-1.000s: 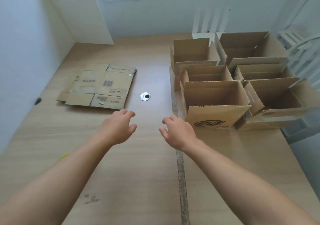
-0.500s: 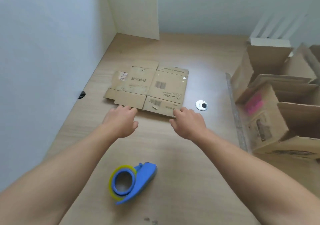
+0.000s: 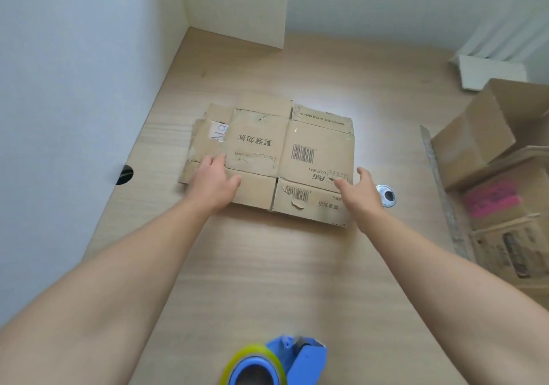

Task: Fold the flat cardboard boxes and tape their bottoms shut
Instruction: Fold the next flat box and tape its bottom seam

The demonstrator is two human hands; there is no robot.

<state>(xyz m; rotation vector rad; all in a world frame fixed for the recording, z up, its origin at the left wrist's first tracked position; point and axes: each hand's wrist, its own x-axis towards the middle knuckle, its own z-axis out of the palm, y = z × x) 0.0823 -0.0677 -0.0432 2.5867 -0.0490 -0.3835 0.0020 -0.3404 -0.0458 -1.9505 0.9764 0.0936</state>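
A small stack of flat cardboard boxes lies on the wooden table, printed side up with a barcode and dark lettering. My left hand is over the stack's near left part, fingers spread and relaxed, touching or just above the cardboard. At the stack's near right corner my right hand is open, its fingers at the cardboard's edge. A blue tape dispenser with a yellowish roll sits at the near edge of view between my forearms.
Folded-up cardboard boxes stand at the right, one with a pink label. A round metal grommet sits in the table beside my right hand. White walls close the left and far sides; a dark cable hole is at the left edge.
Both hands have reached forward from the bare table onto the flat cardboard stack. My view has swung left and down, so the folded boxes slid to the right edge and the dispenser came closer.
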